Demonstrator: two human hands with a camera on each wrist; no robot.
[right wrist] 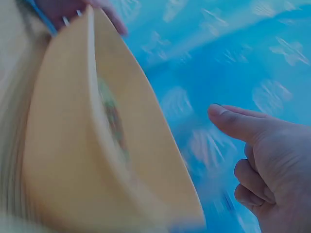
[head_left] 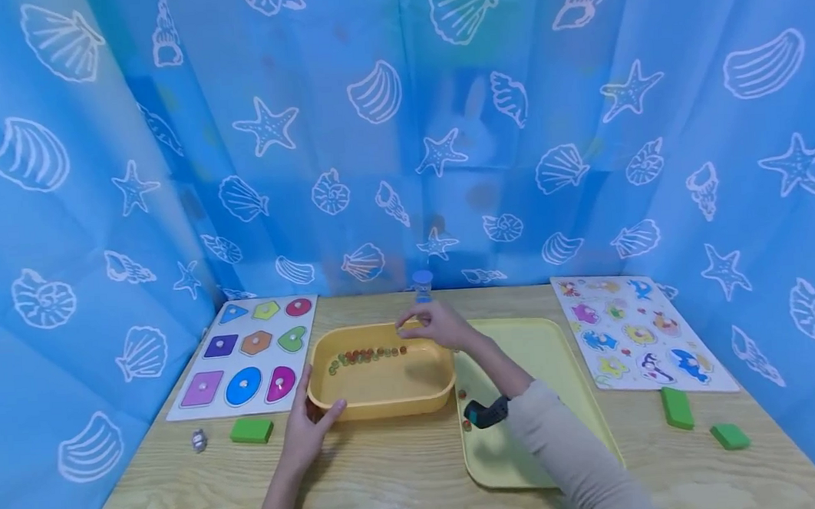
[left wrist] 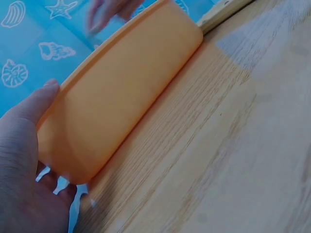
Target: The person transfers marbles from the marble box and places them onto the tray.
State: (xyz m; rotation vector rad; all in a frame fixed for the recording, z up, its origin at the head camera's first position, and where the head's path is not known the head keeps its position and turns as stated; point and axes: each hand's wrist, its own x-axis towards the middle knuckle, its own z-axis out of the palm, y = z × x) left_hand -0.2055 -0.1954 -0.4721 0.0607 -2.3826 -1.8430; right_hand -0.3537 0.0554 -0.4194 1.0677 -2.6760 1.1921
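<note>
My left hand [head_left: 305,437] grips the near left end of an orange-yellow plastic basin [head_left: 388,409], thumb at the rim and fingers round the end wall, as the left wrist view shows closely. Inside the basin, small round red and green beads [head_left: 357,356] lie in an uneven row. Above the basin's far right side is my right hand [head_left: 439,326], thumb and forefinger together, pinching what looks like a small greenish bead [head_left: 401,332]. In the right wrist view the other fingers of this hand [right wrist: 267,160] are curled, and the bead cannot be made out.
A pale yellow tray [head_left: 529,463] lies right of the basin, with a few reddish beads [head_left: 466,426] near its left edge. A blue-capped container [head_left: 422,281] stands behind. Puzzle boards [head_left: 206,365] flank both sides. Green blocks [head_left: 251,430] and a silvery object [head_left: 199,440] lie on the table.
</note>
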